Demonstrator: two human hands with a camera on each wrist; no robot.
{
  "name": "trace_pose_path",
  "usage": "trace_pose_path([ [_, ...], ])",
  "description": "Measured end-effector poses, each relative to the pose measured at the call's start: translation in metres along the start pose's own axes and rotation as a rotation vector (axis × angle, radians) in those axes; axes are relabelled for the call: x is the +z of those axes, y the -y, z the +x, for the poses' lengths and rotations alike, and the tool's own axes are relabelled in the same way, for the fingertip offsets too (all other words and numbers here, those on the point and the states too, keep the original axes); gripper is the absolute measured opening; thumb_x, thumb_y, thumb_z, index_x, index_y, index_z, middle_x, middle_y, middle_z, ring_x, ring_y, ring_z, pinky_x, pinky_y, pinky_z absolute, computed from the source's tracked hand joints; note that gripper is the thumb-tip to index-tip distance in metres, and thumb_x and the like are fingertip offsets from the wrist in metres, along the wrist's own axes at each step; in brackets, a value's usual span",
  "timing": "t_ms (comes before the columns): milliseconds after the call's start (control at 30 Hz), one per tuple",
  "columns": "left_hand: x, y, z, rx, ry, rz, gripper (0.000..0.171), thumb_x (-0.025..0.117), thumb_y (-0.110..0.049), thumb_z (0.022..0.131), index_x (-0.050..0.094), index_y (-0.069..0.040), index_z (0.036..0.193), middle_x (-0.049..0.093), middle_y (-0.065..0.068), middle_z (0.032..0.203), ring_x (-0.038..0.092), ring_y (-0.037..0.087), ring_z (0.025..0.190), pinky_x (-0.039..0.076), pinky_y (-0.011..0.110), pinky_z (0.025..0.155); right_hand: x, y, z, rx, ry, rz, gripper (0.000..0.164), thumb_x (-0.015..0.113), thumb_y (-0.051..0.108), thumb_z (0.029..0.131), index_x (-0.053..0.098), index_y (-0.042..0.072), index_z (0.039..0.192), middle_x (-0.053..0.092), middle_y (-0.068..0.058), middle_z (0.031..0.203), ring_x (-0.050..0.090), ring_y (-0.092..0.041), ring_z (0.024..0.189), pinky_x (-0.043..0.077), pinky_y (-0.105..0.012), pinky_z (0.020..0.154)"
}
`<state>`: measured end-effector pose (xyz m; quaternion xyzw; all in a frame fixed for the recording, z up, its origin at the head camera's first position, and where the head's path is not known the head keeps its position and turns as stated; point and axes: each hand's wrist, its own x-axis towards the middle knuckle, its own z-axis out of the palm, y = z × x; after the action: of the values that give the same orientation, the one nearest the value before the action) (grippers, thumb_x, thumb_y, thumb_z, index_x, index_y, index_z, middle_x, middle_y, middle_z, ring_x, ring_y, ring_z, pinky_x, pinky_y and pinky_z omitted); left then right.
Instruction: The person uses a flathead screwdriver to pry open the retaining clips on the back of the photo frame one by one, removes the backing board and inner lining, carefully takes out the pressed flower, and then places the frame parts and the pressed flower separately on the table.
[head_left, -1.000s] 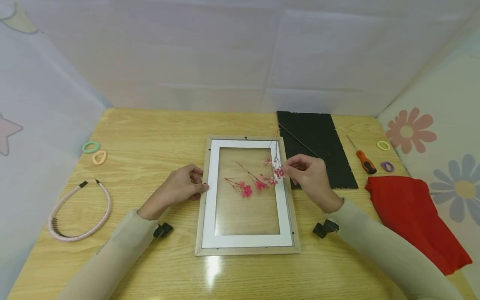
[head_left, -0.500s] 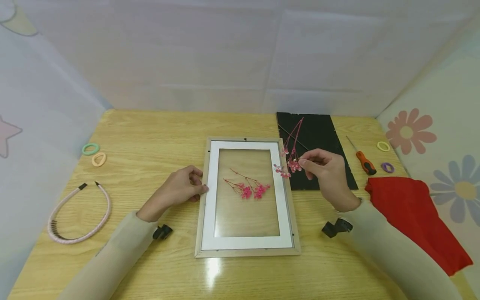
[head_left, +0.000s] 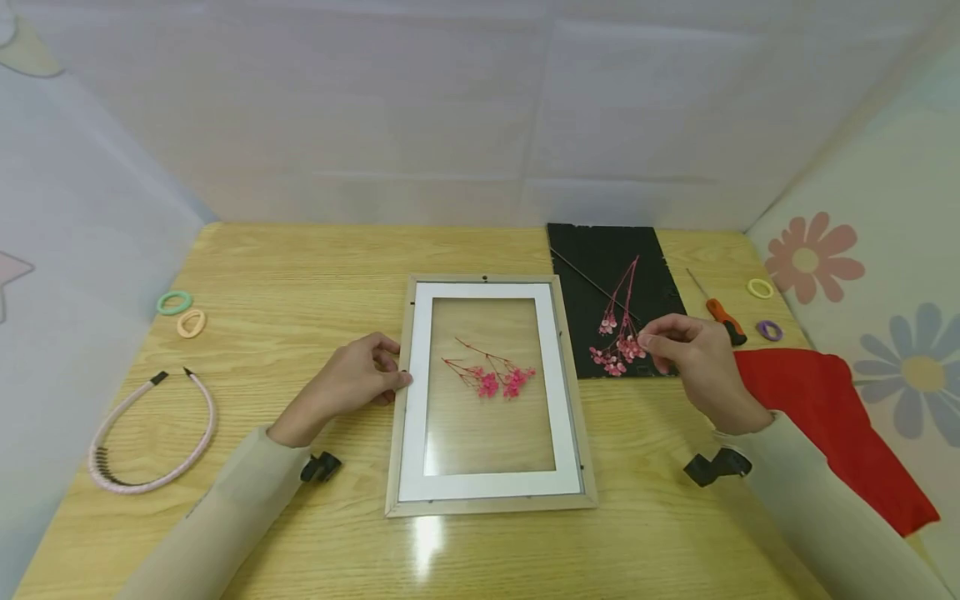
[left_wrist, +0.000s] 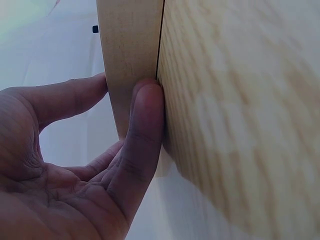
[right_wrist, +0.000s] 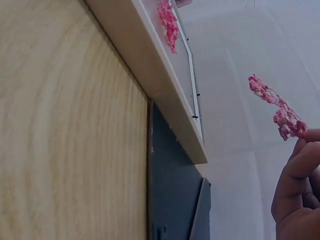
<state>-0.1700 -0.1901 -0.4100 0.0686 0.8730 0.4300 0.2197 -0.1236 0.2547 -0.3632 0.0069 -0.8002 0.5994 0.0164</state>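
Note:
My right hand [head_left: 693, 354] pinches a sprig of pink dried flowers [head_left: 626, 346] by its blossom end, its thin stems pointing away over the black board. In the right wrist view the blossoms [right_wrist: 285, 112] stand out from the fingertips, above the table. Two more pink sprigs [head_left: 512, 383] lie side by side on the glass of a wooden picture frame [head_left: 493, 504] with a white mat [head_left: 495, 485]. At the frame's left edge is my left hand [head_left: 352, 379]. In the left wrist view its thumb and fingers [left_wrist: 145, 115] grip the frame's side [left_wrist: 127, 45].
A black backing board [head_left: 585, 250] lies behind the frame's right side. Farther right are an orange screwdriver [head_left: 722, 317], yellow [head_left: 760, 288] and purple [head_left: 769, 330] rings and a red cloth [head_left: 817, 408]. At left lie a pink headband [head_left: 206, 433] and green [head_left: 174, 302] and peach [head_left: 183, 331] rings.
My right hand has moved right, carrying its sprig from over the frame to over the black board. One sprig on the glass has settled slightly lower. The left hand keeps its place.

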Motion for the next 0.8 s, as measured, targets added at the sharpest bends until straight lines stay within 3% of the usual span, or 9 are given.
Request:
trace_pose_path([
  [267, 0.000, 0.000, 0.000, 0.006, -0.002, 0.006, 0.054, 0.074, -0.019, 0.093, 0.050, 0.003, 0.135, 0.066, 0.014, 0.104, 0.071, 0.015, 0.071, 0.064, 0.031, 0.067, -0.009, -0.025, -0.008, 0.132, 0.109, -0.038, 0.018, 0.066, 0.011, 0.098, 0.065, -0.008, 0.098, 0.069, 0.006, 0.077, 0.054, -0.014, 0.062, 0.051, -0.023, 0.054],
  [467, 0.000, 0.000, 0.000, 0.006, -0.002, -0.001, 0.052, 0.074, -0.018, 0.093, 0.050, 0.003, 0.134, 0.065, 0.014, 0.104, 0.071, 0.015, 0.071, 0.064, 0.031, 0.067, -0.012, -0.049, -0.010, 0.232, 0.244, -0.168, 0.018, 0.066, 0.010, 0.096, 0.066, -0.008, 0.099, 0.066, 0.004, 0.077, 0.055, -0.014, 0.064, 0.051, -0.025, 0.057],
  [633, 0.001, 0.000, 0.000, 0.005, -0.002, -0.007, 0.052, 0.074, -0.018, 0.093, 0.051, 0.004, 0.134, 0.065, 0.014, 0.104, 0.071, 0.016, 0.072, 0.064, 0.031, 0.066, -0.005, -0.061, -0.013, 0.251, 0.268, -0.378, 0.010, 0.069, 0.009, 0.092, 0.072, 0.000, 0.092, 0.067, -0.002, 0.074, 0.053, -0.013, 0.063, 0.047, -0.025, 0.054],
  [800, 0.000, 0.000, 0.000, -0.006, 0.004, -0.015, 0.053, 0.074, -0.018, 0.093, 0.050, 0.003, 0.135, 0.064, 0.014, 0.106, 0.071, 0.016, 0.073, 0.064, 0.030, 0.067, 0.004, -0.061, -0.016, 0.142, 0.247, -0.663, 0.006, 0.071, 0.012, 0.088, 0.074, 0.014, 0.082, 0.066, 0.002, 0.070, 0.054, -0.013, 0.067, 0.043, -0.023, 0.057],
])
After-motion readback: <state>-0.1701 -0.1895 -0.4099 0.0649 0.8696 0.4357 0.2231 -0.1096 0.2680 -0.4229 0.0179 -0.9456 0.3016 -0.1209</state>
